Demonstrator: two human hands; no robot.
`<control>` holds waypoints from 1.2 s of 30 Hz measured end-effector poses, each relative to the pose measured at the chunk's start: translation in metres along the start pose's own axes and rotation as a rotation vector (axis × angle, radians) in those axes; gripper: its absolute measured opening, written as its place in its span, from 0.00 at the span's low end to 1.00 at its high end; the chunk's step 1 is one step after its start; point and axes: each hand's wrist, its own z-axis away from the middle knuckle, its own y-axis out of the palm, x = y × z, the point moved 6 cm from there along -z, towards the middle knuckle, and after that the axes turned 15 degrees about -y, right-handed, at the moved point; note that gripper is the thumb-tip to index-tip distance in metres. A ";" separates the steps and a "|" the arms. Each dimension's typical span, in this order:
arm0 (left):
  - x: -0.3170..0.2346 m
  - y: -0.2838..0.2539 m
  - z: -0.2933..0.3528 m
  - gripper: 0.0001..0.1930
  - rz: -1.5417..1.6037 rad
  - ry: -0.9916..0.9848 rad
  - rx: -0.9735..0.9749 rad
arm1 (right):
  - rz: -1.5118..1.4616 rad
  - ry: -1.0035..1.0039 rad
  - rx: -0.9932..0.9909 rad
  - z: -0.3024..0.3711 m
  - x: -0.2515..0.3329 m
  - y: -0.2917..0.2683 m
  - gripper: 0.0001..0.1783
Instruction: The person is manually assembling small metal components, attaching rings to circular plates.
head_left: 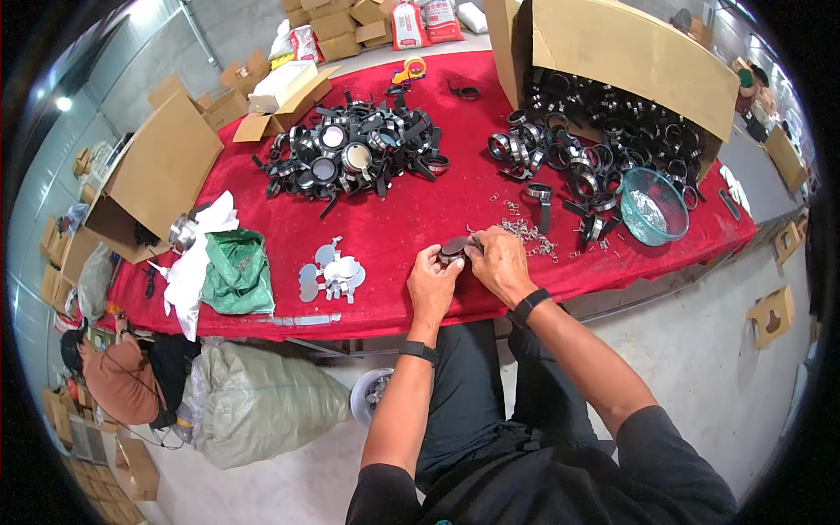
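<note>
A dark, round-faced watch [453, 248] is held over the red cloth near the table's front edge. My left hand [431, 283] pinches it from the left, thumb and fingers closed round its rim. From the right, my right hand [500, 264] has bent fingers closed on its side; the fingertips partly hide whatever they grip there. Small metal clips [530, 234] lie scattered just beyond my right hand. Farther off is a single black-strapped watch [540, 192]. Left of my hands rests a cluster of grey round film pieces with tabs [332, 269].
A heap of watches [354, 153] sits at the back left, and more spill from a large carton [621, 44] at right. Nearby stands a teal glass bowl [654, 214]. A green bag [238, 273] lies left. Another person [127, 376] crouches beside a big sack [262, 402].
</note>
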 end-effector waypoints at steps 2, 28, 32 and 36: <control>-0.003 0.001 0.002 0.31 0.005 -0.002 0.004 | 0.010 0.004 -0.005 0.001 -0.002 0.000 0.10; -0.026 0.001 0.018 0.24 -0.264 0.210 -0.026 | 0.055 -0.122 -0.024 0.010 0.010 -0.002 0.07; -0.020 -0.001 0.016 0.24 -0.315 0.259 -0.040 | 0.023 -0.141 -0.022 0.011 0.013 -0.004 0.08; -0.026 0.005 0.021 0.24 -0.360 0.249 -0.033 | 0.037 -0.136 0.043 0.003 -0.004 0.002 0.08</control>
